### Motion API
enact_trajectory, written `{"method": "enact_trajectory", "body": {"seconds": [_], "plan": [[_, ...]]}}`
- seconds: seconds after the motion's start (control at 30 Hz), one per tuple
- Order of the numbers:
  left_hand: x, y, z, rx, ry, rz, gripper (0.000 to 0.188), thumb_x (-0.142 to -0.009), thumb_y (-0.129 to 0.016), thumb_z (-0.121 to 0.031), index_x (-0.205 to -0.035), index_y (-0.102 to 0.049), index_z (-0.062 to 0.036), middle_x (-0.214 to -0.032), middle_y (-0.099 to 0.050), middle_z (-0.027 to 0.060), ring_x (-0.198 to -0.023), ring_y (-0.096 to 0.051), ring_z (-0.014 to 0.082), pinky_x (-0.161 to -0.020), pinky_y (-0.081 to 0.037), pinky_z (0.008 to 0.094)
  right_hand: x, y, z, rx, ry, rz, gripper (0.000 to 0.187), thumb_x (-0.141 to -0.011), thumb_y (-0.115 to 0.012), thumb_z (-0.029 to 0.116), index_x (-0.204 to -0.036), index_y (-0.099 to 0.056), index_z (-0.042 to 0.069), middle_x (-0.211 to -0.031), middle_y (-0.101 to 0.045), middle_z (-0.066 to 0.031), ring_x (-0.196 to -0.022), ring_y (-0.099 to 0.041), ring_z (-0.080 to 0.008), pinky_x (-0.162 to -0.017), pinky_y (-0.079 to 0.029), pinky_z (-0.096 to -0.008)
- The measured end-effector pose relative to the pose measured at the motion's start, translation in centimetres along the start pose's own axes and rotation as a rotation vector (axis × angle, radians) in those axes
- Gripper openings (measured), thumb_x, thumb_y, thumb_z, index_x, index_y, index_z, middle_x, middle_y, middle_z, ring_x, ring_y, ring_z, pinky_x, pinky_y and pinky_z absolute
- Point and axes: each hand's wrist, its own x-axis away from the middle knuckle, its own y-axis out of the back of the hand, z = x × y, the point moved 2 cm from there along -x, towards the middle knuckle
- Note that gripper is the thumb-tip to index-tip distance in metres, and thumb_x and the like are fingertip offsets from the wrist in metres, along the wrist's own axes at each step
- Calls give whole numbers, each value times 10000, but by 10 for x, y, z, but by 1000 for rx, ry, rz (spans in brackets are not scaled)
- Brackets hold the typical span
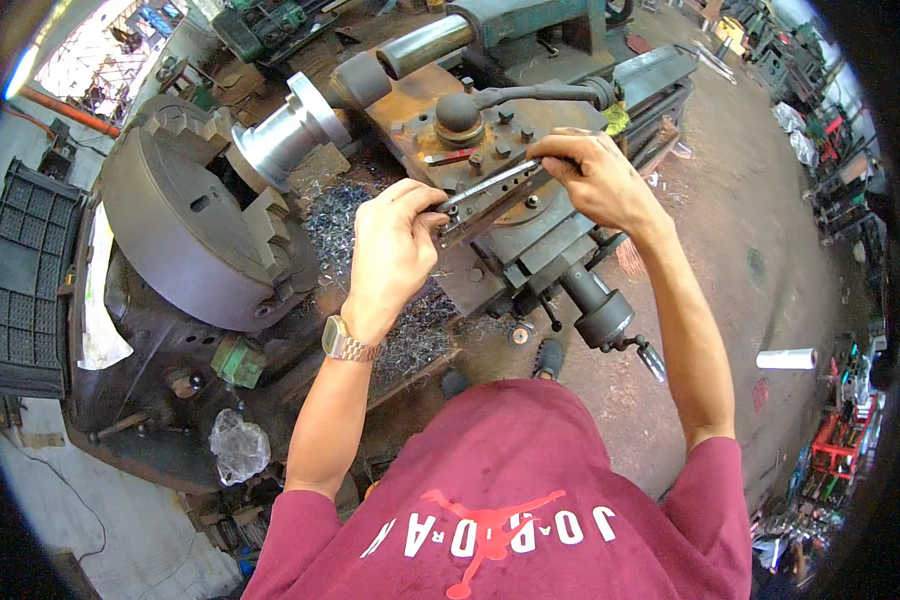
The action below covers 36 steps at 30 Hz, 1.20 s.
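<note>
Both of my hands hold a slim, straight metal bar (495,187) with a shiny upper edge, at a slant above the lathe's tool post (510,140). My left hand (393,250) pinches its near left end between thumb and fingers. At the far right end, the fingers of my right hand (602,180) are closed on it. The exact kind of bar cannot be told. Left of my hands, the large dark lathe chuck (185,225) grips a shiny stepped metal workpiece (275,145) in its jaws. A ball-ended clamp lever (459,113) stands on the tool post.
Curly metal chips (345,225) lie below the workpiece. The tailstock (425,47) points at it from behind. A crank handle (650,360) sticks out below my right forearm. A crumpled plastic bag (238,447) rests at lower left, and a white roll (786,359) is on the right floor.
</note>
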Motion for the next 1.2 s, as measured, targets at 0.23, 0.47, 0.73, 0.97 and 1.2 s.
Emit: {"method": "enact_trajectory", "body": {"seconds": [0.23, 0.47, 0.73, 0.97, 1.2], "plan": [[5, -2, 5, -102, -17, -64, 161, -800, -643, 85, -936, -722, 51, -887, -716, 179, -793, -705, 349, -729, -550, 375, -19, -7, 5, 92, 98, -61, 202, -970, -568, 120, -1089, -691, 13, -1037, -687, -209, -1037, -628, -431, -904, -491, -487], [10, -12, 2, -152, -26, -166, 145, -814, -654, 70, -943, -721, 66, -880, -711, 189, -784, -700, 356, -725, -547, 385, -30, -32, -24, 72, 222, -136, 308, -974, -636, 314, -1008, -661, 9, -996, -634, -193, -971, -613, -420, -877, -478, -498], [7, -7, 16, 44, 28, 7, 192, -847, -621, 99, -1007, -716, 54, -961, -719, 160, -868, -716, 279, -807, -555, 336, 82, -42, 81, 66, -355, -14, 297, -973, -669, 310, -860, -673, 36, -790, -665, -165, -698, -657, -345, -659, -508, -451], [23, 29, -5, 348, 462, 269, 374, -1015, -608, -98, -1372, -593, 13, -1195, -699, 92, -1095, -637, 150, -966, -524, 316, 94, -146, 146, -1163, -431, -23, 302, -1036, -594, 269, -935, -635, -13, -626, -463, 23, -571, -407, -59, -478, -343, -296], [15, 50, -9, -197, 293, 389, 348, -896, -615, 52, -1240, -659, 29, -1005, -735, 188, -806, -726, 252, -782, -553, 343, 54, -166, 147, -905, -276, 271, 367, -1012, -603, 319, -982, -664, -42, -796, -689, -235, -792, -707, -355, -736, -516, -479]]}}
